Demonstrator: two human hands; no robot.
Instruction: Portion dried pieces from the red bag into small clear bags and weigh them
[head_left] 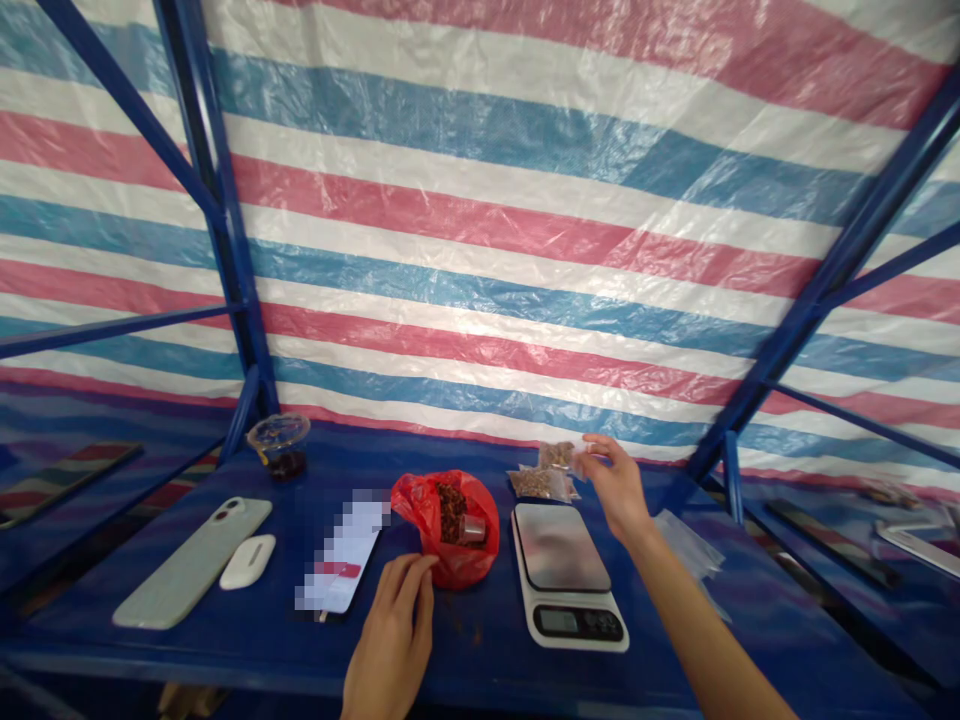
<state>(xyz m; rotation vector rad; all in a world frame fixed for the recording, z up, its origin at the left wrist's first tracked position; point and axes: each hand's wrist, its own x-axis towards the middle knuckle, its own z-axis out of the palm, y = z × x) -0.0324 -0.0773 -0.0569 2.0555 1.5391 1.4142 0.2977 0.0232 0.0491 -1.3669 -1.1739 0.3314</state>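
Note:
My right hand [615,485] reaches past the scale, thumb and fingers pinched on the corner of a small clear plastic bag [556,456] of brown granules. More filled small bags [536,483] lie just in front of it. A white digital kitchen scale [566,570] with a bare steel plate stands below that hand. My left hand [394,630] rests on the table, fingers extended and close together, fingertips at the near edge of an open red plastic bag [469,570]. Inside the red bag are brown granules [450,505] and a small clear cup [471,530].
Flat plastic bags [690,545] lie right of my forearm. To the left are a phone with a partly blurred screen [349,560], a white earbud case [247,562], a pale green phone [191,570] and a lidded cup of dark liquid [281,450]. Blue metal posts [217,220] frame the table.

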